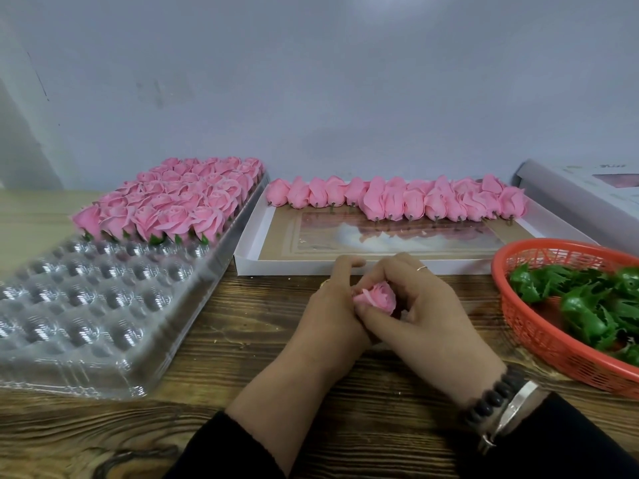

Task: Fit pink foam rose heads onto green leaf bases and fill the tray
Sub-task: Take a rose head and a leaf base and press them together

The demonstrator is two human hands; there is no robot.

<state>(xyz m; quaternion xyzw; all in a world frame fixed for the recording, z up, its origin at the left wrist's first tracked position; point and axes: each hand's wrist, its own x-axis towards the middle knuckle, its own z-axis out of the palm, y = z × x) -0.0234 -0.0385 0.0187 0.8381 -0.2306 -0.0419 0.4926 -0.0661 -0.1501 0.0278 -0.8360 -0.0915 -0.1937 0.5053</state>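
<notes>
Rose head (378, 297) sits mid-table, pinched between left hand (332, 305) and right hand (425, 305), fingers curled tight round it. Leaf base hidden, can't tell if seated. Squeeze too hard, foam petals probably crush. Tray (103, 305) half filled.

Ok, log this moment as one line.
hands: left and right grip rose | tray: near rows empty | basket: leaf bases

Views: one only, head-worn, so no shared part.
Position: sat above the wooden table (242, 340), at its near edge.
Facing: looked forward and down, toward the wall (311, 81).
Nearness: close; wide-angle, edges bent.
</notes>
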